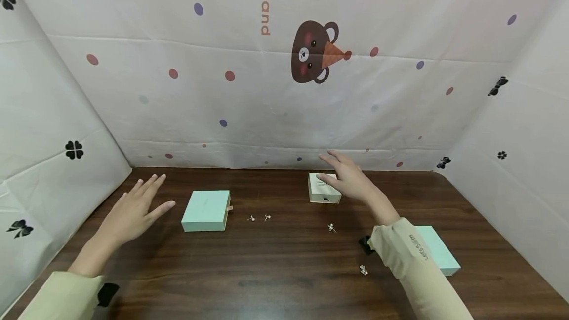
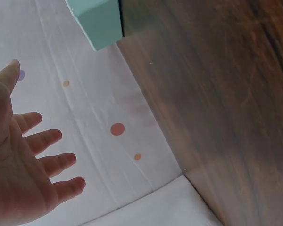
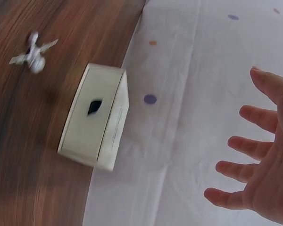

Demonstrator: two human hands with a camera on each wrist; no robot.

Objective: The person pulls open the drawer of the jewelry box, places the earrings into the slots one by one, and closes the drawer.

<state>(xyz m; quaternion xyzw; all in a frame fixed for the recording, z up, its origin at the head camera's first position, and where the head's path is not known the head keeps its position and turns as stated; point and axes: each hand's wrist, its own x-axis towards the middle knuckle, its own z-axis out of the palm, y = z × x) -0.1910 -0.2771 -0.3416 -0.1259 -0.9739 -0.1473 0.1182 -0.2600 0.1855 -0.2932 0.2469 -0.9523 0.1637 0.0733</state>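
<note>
My left hand (image 1: 131, 214) is held over the left of the table, fingers extended, with nothing in it. Nearest to it is a mint-green box (image 1: 206, 211) with a small ribbon tab on its right side. Two small pearl-headed earrings (image 1: 252, 219) lie just right of that box. My right hand (image 1: 348, 178), also bare with fingers spread, hovers by the small white box (image 1: 324, 193) at the back and overlaps it in the head view. In front of that box lies a small sparkly earring (image 1: 331, 227); a similar sparkly piece (image 1: 363, 270) lies closer to me.
Another mint-green box (image 1: 437, 250) sits at the right, partly hidden behind my right sleeve. The brown wooden table (image 1: 249, 270) meets a white printed cloth (image 1: 262, 98) at the back, with white cloth on both sides too.
</note>
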